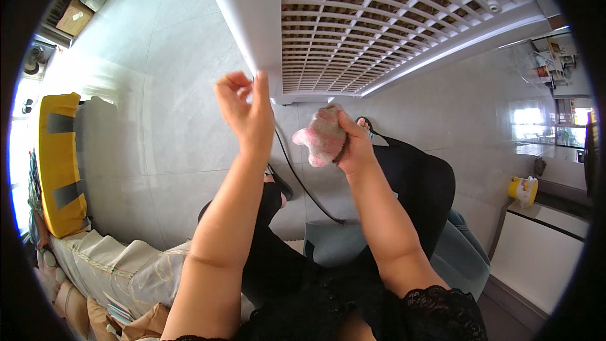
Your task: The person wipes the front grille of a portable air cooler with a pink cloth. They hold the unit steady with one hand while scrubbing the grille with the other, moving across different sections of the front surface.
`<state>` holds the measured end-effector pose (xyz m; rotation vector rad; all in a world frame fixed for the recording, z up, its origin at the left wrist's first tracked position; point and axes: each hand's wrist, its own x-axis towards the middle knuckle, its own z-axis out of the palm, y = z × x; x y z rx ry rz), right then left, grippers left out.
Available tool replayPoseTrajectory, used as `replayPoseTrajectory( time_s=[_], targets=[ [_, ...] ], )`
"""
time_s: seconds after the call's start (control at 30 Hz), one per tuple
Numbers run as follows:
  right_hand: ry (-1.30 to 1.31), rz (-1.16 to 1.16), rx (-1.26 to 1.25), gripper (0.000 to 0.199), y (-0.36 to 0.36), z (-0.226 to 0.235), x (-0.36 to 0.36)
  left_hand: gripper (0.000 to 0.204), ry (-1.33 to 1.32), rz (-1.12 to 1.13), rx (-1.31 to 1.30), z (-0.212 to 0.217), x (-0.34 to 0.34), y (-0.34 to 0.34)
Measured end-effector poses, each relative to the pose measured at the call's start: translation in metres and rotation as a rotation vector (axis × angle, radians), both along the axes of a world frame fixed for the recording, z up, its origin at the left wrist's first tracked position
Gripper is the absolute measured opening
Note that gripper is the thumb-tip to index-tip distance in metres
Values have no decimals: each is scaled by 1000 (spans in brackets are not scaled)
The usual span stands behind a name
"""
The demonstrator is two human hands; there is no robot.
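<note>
Black trousers cover the person's legs, nearest the viewer. Beyond them, the right hand grips a bunched pink-and-grey cloth in mid-air, in front of a white machine with a wide grille. The left hand is raised near the machine's corner, fingers curled; whether it holds anything is impossible to tell. Farther left, a yellow panel stands by the grey tiled floor.

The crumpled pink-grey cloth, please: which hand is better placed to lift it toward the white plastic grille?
Probably the right hand: it grips the cloth near the grille; the left hand shows none.
</note>
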<state>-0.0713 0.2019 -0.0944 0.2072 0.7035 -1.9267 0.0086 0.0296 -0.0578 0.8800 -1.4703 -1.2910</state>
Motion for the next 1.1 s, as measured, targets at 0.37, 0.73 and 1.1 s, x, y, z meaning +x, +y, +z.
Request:
replayPoseTrajectory(
  time_s=[0.37, 0.73, 1.1],
  targets=[
    [246, 153, 127, 40, 33, 50, -31, 17, -177, -847, 110, 17, 11, 42],
    [1082, -246, 172, 50, -10, 62, 19, 11, 270, -830, 430, 49, 9, 44],
    [2045, -1167, 375, 22, -86, 211, -38, 70, -29, -56, -275, 51, -6, -9]
  ],
)
